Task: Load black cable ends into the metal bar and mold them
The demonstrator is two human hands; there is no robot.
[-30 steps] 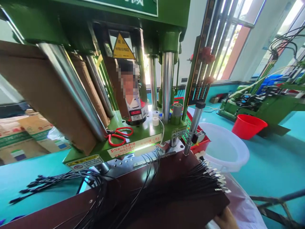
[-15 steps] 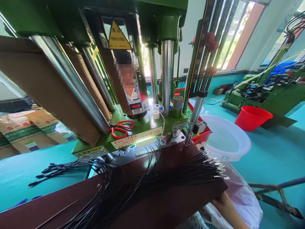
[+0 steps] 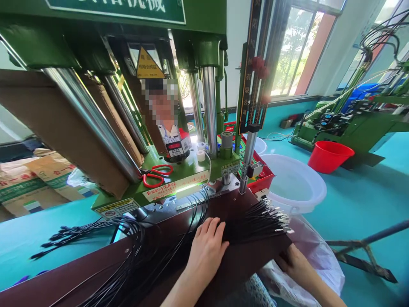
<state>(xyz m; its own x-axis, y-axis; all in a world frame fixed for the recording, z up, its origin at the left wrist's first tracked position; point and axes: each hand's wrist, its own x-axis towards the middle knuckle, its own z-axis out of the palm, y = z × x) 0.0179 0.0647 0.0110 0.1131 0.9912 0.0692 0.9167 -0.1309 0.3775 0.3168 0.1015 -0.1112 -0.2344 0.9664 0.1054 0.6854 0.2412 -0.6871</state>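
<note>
My left hand rests palm down on a bundle of black cables on the brown board, its fingers stretched out and slightly apart. Metal connector ends of the cables fan out toward the board's right corner. My right hand is at the board's right edge, by a white plastic bag. Its fingers are tucked below the edge, hidden. More cables curve over the left part of the board. Several cables run from the green press onto the board.
Red-handled cutters lie on the press bed, among steel columns. A person is behind the press. To the right are a white tub, a red bucket and a metal stand. Cardboard leans at left.
My left hand has come into view onto the cable bundle. My right hand stays by the board's right edge. The whole scene has shifted left as the camera turned.
</note>
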